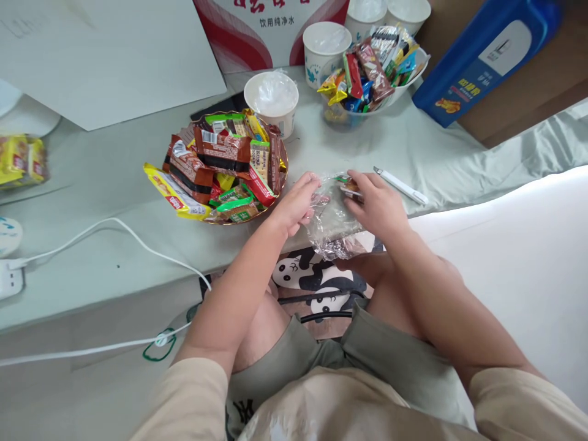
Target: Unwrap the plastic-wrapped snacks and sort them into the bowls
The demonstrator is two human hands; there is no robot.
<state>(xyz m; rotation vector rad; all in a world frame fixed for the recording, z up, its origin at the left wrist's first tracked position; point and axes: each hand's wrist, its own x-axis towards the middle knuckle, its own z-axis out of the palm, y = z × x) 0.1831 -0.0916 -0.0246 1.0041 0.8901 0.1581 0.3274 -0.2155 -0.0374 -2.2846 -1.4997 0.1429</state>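
Observation:
A clear plastic bag [334, 223] hangs between my hands at the table's front edge. My left hand [297, 205] is closed on its left side. In the fingers of my right hand [379, 202] is a small wrapped snack [353, 185], brown with some green, at the right side of the bag; whether it lies inside the bag I cannot tell. Left of my left hand stands a gold-rimmed plate [286, 168] heaped with wrapped snacks [223, 150]. A white utility knife [404, 187] lies just right of my right hand.
Behind are a paper cup [282, 122] holding clear plastic, more cups [316, 67], and a clear bowl [416, 76] of wrapped snacks. A blue container [478, 73] stands at the back right. A white cable [133, 233] crosses the left side. Yellow packets [21, 159] lie far left.

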